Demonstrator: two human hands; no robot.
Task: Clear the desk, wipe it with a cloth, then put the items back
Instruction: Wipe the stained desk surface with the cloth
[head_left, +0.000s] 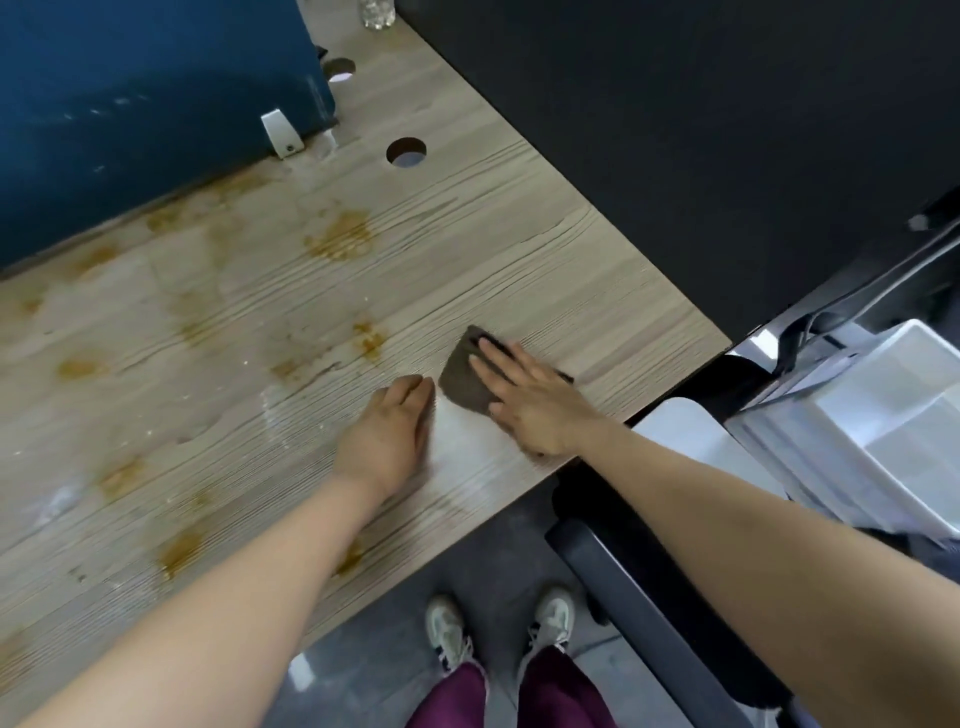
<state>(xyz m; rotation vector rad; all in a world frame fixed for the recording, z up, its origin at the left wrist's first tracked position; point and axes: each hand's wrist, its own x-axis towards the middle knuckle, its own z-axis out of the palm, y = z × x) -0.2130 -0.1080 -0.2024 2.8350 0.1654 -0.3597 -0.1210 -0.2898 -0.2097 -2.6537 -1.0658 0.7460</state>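
The wooden desk (208, 322) carries brownish-yellow stains over its middle and left. A dark grey cloth (464, 376) lies flat near the desk's right front edge. My right hand (535, 402) presses on it with straight fingers, covering its right part. My left hand (389, 434) rests on the desk just left of the cloth, fingers together and slightly curved, with nothing in it. A wet sheen shows on the wood beside and below the cloth.
A blue partition (130, 114) stands along the far left, a black panel (675, 130) along the back right. Two cable holes (405, 153) pierce the desk. A plastic bottle (377, 13) stands at the far edge. A chair with white bins (852, 415) sits at right.
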